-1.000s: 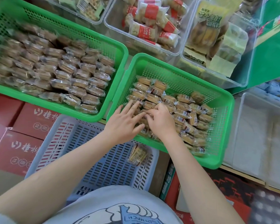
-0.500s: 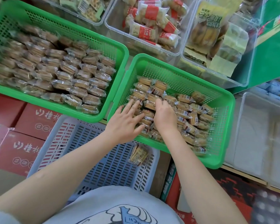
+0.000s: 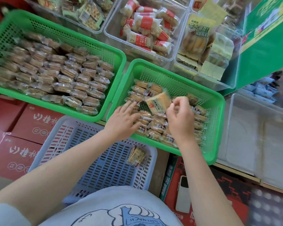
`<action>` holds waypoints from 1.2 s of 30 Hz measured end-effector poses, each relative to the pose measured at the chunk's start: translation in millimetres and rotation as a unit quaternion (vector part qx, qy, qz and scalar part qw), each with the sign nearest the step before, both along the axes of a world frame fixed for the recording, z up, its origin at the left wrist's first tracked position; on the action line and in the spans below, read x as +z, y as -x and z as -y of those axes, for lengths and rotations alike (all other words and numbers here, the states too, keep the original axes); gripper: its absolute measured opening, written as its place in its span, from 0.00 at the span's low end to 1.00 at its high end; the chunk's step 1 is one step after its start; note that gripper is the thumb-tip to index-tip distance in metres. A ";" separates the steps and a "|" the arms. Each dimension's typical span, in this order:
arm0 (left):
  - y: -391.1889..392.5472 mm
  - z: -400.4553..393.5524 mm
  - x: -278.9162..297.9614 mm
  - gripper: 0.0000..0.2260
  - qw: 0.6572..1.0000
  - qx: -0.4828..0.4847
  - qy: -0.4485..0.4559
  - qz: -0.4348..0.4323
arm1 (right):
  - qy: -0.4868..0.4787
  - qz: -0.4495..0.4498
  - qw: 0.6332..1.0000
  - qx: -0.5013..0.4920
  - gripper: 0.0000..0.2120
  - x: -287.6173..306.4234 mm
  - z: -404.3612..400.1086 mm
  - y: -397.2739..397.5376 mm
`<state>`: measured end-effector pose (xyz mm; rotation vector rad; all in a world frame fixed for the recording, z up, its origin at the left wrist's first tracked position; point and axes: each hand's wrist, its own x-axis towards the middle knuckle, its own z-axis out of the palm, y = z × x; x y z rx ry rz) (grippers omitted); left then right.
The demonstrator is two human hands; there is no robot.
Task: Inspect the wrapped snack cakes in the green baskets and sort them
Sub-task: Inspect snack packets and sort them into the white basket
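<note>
Two green baskets hold wrapped snack cakes. The left green basket [image 3: 116, 56] is packed with neat rows of them. The right green basket [image 3: 219, 101] holds a looser pile. My right hand [image 3: 180, 119] pinches one wrapped snack cake [image 3: 157, 103] and holds it tilted above the pile. My left hand [image 3: 123, 118] rests flat, fingers straight, on the cakes at the near left of the right basket. A single wrapped cake [image 3: 136, 155] lies in the pale blue basket [image 3: 91, 160] below.
Clear bins of other packaged pastries [image 3: 147, 31] stand behind the baskets. Red cartons [image 3: 28, 128] lie at the left under the baskets. An empty clear bin [image 3: 258, 137] sits at the right, and a phone [image 3: 184, 194] lies on a box near my body.
My right hand has lifted one cake out of the pile and turned it up. My left hand stayed on the cakes at the basket's near left.
</note>
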<state>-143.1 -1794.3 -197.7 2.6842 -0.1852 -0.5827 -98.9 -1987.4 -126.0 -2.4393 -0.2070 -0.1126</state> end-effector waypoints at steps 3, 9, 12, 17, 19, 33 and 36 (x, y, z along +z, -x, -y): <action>3.9 9.6 32.1 0.13 0.910 0.289 0.296 -0.035 | -0.112 -0.024 0.990 -0.082 0.04 26.2 9.5 17.5; 29.4 21.4 98.4 0.15 0.593 0.375 0.686 -0.191 | -0.228 -0.153 0.950 -0.146 0.03 43.5 5.4 53.3; 47.7 20.3 112.6 0.15 0.604 0.367 0.685 -0.177 | -0.300 -0.237 0.914 -0.138 0.05 53.7 1.1 70.5; 75.2 17.8 126.4 0.15 0.593 0.338 0.704 -0.199 | -0.322 -0.279 0.901 -0.079 0.19 63.4 7.2 95.9; 85.7 18.2 131.2 0.15 0.580 0.326 0.717 -0.208 | -0.336 -0.253 0.904 -0.071 0.17 67.6 8.6 104.9; 120.3 21.8 143.3 0.06 0.683 0.381 0.615 -0.094 | -0.120 0.047 0.992 -0.014 0.12 81.5 13.7 144.9; 122.5 19.6 146.4 0.03 0.712 0.380 0.587 -0.066 | -0.130 0.038 0.991 -0.002 0.17 84.4 16.6 151.4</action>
